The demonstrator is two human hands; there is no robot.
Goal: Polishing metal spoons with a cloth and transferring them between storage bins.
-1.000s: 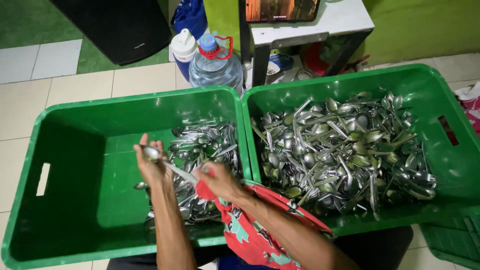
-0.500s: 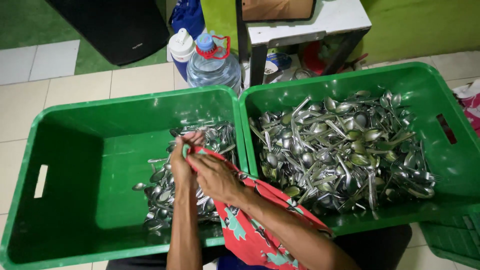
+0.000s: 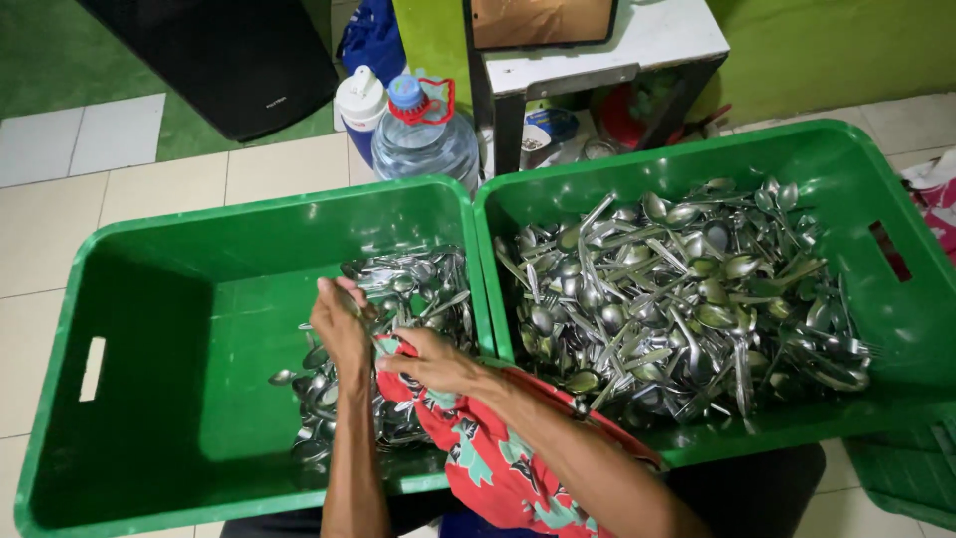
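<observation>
Two green plastic crates stand side by side on the tiled floor. The left crate (image 3: 149,299) holds a smaller heap of metal spoons (image 3: 418,289) at its right side. The right crate (image 3: 846,189) is filled with a large pile of spoons and forks (image 3: 677,299). My left hand (image 3: 342,324) is closed over a spoon above the left heap. My right hand (image 3: 428,361) grips a red patterned cloth (image 3: 478,448) pressed against that spoon. The cloth trails over the crate's front wall toward my lap.
Behind the crates stand a large clear water bottle with a blue cap (image 3: 423,134), a white-capped container (image 3: 360,105) and a small white table on dark legs (image 3: 597,50). A black box (image 3: 219,60) sits at the back left. Pink cloth (image 3: 931,194) lies at the far right.
My left hand, which held a spoon out to the left, has come in to meet my right hand and the cloth. Both hands now work together over the left heap.
</observation>
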